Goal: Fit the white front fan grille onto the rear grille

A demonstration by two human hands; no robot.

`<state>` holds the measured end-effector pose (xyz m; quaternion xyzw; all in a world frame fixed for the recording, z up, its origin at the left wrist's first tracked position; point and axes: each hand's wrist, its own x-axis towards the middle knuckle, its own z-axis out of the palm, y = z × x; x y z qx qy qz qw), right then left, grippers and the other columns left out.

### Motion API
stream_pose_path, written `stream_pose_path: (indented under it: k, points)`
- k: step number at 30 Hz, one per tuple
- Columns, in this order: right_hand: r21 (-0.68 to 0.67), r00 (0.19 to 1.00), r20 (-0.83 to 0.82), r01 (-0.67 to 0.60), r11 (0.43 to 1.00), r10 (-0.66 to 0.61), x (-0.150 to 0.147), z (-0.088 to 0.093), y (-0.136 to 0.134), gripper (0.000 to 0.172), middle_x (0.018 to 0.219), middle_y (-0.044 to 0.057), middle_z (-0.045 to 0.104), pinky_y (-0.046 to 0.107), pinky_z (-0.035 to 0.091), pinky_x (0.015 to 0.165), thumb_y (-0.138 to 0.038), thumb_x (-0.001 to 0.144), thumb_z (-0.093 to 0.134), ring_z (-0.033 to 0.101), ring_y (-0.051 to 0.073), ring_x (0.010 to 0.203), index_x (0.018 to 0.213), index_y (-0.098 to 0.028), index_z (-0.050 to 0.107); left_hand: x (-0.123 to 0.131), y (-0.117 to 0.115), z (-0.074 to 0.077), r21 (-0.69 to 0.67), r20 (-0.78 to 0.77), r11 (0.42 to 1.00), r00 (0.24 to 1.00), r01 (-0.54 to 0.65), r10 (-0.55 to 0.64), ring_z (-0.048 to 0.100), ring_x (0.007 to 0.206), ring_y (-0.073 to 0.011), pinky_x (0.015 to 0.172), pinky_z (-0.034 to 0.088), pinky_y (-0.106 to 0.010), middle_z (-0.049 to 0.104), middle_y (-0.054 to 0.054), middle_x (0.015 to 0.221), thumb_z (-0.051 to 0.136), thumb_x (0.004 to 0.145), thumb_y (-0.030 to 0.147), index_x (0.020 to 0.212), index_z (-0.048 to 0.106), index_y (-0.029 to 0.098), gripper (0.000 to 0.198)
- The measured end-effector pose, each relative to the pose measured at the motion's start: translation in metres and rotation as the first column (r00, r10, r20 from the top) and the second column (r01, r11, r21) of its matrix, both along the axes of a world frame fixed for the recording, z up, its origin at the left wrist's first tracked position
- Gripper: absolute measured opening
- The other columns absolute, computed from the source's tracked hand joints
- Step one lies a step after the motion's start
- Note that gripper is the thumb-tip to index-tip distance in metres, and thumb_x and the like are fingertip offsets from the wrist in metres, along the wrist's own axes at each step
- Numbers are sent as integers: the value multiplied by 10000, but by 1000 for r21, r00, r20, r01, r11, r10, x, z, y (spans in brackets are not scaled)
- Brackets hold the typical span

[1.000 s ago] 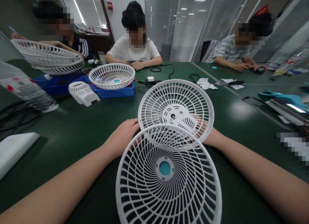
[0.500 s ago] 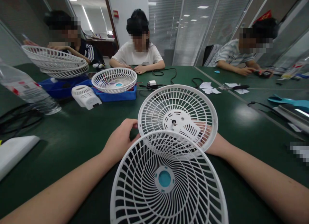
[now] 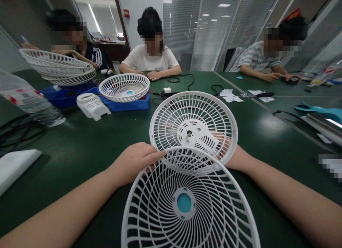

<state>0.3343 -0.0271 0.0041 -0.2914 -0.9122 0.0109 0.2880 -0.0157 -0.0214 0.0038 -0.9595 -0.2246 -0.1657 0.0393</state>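
On the near side of the back grille, the front grille stands tilted, its upper rim overlapping the lower edge of the back one. The left hand, just to the left of this overlap, grasps the front grille's rim, with some fingers visible behind the slats. The right hand reaches behind the right side of the back grille, by its motor housing; whether those fingers grip it or only prop it, I cannot tell. As far as one can judge, the work is partway: the housing sits in place at the back grille's centre, but the shaft carries no blade, and the two grilles are not yet joined. Beyond the back grille, to its left on the desk, another grille rests over a blue tray, beside a loose white cover.
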Motion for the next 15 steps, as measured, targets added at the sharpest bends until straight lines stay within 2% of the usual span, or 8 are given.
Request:
stream_pose_path:
  k: [4, 7, 9, 11, 13, 15]
  points:
    - [16, 1000, -13, 11, 1000, -11, -3, 4, -1, 515, 1246, 21, 653, 303, 490, 1062, -382, 888, 604, 630, 168, 1150, 1391, -325, 511, 4, -3, 1, 77, -49, 996, 998, 33, -29, 601, 674, -183, 610, 442, -293, 689, -42, 834, 430, 971, 254, 1297, 540, 234, 345]
    - [-47, 1000, -23, 8, 999, -9, -2, 5, -1, 484, 1258, 21, 647, 302, 467, 1085, -368, 871, 623, 616, 174, 1175, 1348, -313, 561, 6, -4, 1, 40, -35, 999, 999, 31, -30, 610, 645, -175, 588, 438, -277, 691, -38, 780, 475, 975, 323, 1262, 592, 238, 322]
    - [-156, 999, -47, -3, 988, -5, -1, 4, -1, 478, 1293, 34, 626, 329, 448, 1105, -347, 851, 647, 590, 192, 1216, 1322, -294, 585, 7, -3, 1, -79, -8, 997, 1000, 16, -17, 651, 680, -181, 621, 468, -283, 718, -40, 808, 527, 956, 373, 1235, 626, 240, 324]
    - [-255, 996, -85, -1, 967, -22, -2, 5, -2, 450, 1313, 53, 613, 359, 436, 1116, -320, 842, 656, 568, 213, 1247, 1287, -271, 612, 8, -3, 2, -275, 35, 961, 999, 8, 1, 691, 732, -188, 676, 504, -292, 747, -42, 881, 585, 922, 388, 1219, 648, 237, 339]
    - [-298, 992, -121, -4, 955, -34, -4, 5, -3, 430, 1292, 68, 624, 369, 448, 1103, -296, 827, 667, 578, 224, 1235, 1254, -253, 636, 10, -4, 3, -496, 80, 868, 996, 12, 32, 713, 764, -184, 715, 529, -288, 759, -37, 945, 627, 888, 372, 1199, 663, 231, 344]
    - [-337, 988, -151, -9, 942, -45, -5, 6, -4, 479, 1252, 76, 645, 356, 486, 1063, -282, 792, 701, 613, 221, 1183, 1264, -241, 632, 12, -6, 4, -640, 113, 769, 990, 5, 88, 721, 756, -169, 710, 547, -274, 761, -20, 952, 633, 874, 357, 1159, 680, 235, 315]
